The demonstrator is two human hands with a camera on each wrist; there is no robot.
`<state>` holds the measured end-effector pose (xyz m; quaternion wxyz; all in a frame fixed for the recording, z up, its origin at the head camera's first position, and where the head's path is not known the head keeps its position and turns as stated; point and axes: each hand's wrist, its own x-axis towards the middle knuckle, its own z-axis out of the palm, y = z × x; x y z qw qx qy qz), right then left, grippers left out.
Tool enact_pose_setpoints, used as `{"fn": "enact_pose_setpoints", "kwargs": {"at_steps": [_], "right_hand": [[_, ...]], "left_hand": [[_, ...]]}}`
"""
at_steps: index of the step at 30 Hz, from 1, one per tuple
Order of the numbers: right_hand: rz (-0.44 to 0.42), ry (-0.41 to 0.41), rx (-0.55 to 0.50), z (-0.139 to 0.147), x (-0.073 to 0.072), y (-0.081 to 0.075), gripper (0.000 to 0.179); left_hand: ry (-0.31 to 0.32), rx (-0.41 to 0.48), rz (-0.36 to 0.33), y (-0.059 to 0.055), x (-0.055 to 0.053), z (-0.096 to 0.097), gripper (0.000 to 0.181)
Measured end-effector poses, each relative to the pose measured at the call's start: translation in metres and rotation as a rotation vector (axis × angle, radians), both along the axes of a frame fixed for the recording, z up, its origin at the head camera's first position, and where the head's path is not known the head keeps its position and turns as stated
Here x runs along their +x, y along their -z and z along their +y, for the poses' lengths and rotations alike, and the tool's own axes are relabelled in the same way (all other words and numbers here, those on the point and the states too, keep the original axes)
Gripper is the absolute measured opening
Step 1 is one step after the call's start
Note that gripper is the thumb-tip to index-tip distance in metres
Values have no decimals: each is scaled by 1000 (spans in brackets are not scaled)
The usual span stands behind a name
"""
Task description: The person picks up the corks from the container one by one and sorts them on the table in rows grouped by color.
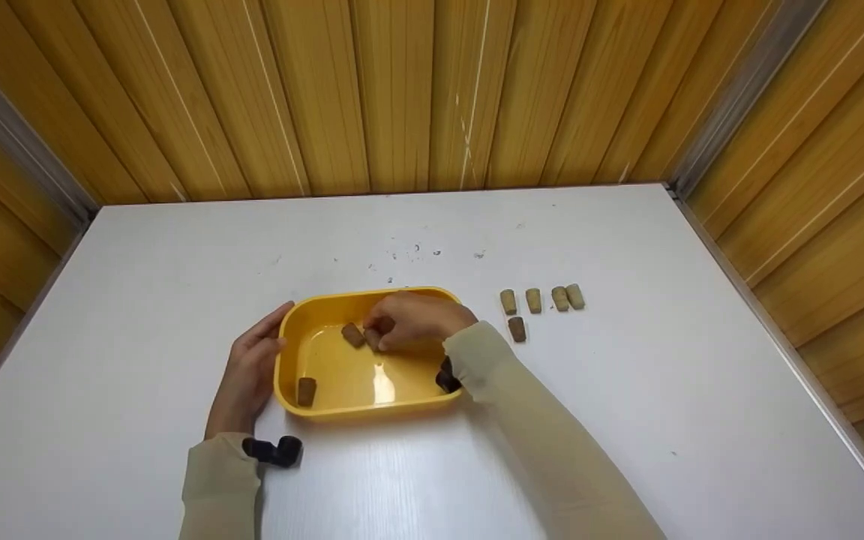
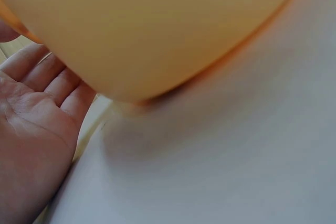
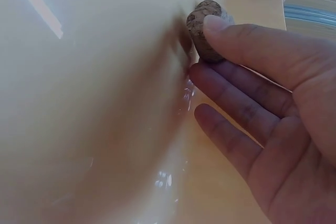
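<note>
Inside a yellow tray (image 1: 342, 411), my right hand (image 1: 413, 319) pinches a brown cork stopper (image 3: 206, 30) between thumb and fingers. The other fingers (image 3: 236, 103) stretch out below it in the right wrist view. Just left of the held one, a second brown cork (image 1: 353, 335) lies on the tray floor. Another brown cork (image 1: 307, 391) is in the near left corner. My left hand (image 1: 248, 371) rests against the tray's left side, thumb at the rim. Its fingers (image 2: 63, 85) lie fairly straight along the outer wall in the left wrist view.
Right of the tray, several light tan corks (image 1: 533, 300) stand in a row on the white table (image 1: 627, 420). One dark brown cork (image 1: 517, 329) is in front of the row's left end. Wood-look panels (image 1: 394, 97) wall the back and sides.
</note>
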<state>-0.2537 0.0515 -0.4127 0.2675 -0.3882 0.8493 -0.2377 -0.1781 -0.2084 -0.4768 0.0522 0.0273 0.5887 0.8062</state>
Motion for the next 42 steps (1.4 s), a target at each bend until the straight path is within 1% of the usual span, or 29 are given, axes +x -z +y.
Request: {"fn": "enact_pose_setpoints", "kwargs": {"at_steps": [4,8,12,16,19,23,26,30,34,37,39,42], "right_hand": [[9,-6,21,1,0,-6,28],[3,6,25,3,-1,-13,29],[10,6,-5,8,-1,-21,20],[18,-17,-39,14,-1,-30,12],[32,-20,-64,20,0,-35,12],[52,-1,-103,29,0,-40,17],[47,14,-132,37,1,-43,20],[34,47,-165,51,1,-43,26],[41,73,-222,66,1,-40,33],[50,87,-269,76,1,-37,34],[69,100,-293,83,2,-35,33],[124,134,-295,94,4,-33,35]], "left_hand": [[0,-2,-2,-1,-1,0,58],[1,-2,-6,-1,0,0,59],[-1,-11,-10,-1,0,0,59],[-2,-12,2,0,0,0,59],[-1,-16,8,1,0,0,59],[0,-31,5,0,0,1,59],[-2,-35,4,0,0,1,59],[1,-41,0,-1,0,1,59],[4,-53,0,-1,0,1,59],[1,-46,0,-1,1,0,59],[-1,-39,1,-1,1,0,59],[-3,-23,1,-1,0,1,59]]}}
